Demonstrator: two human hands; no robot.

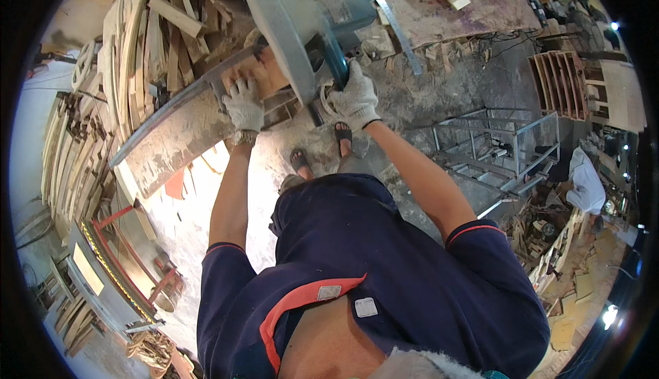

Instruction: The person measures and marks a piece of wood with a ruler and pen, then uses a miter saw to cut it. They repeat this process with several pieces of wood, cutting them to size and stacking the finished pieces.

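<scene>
Stacked wood strips (147,43): a heap is seen at the far left, beyond the saw table, well apart from both hands.
Saw table (175,139): a long dusty surface is laid from lower left to upper right; the fence rail runs along its far edge.
Left hand (244,104): it is gloved and laid flat, with fingers spread and pressed down on the wood block; nothing is gripped around.
Wood block (257,77): it lies on the saw table, just beyond the left fingers and against the fence, and its right end is hidden under the blade guard. The long axis seems to go left to right, across the blade.
Blade guard (278,26): the grey round cover stands directly right of the left hand, very near to it.
Right hand (353,98): it is gloved and closed around the teal saw handle (335,63), on the right side of the guard.
Nearer hand: the block is touched by the left hand only; the right hand is kept apart from it by the guard.
</scene>
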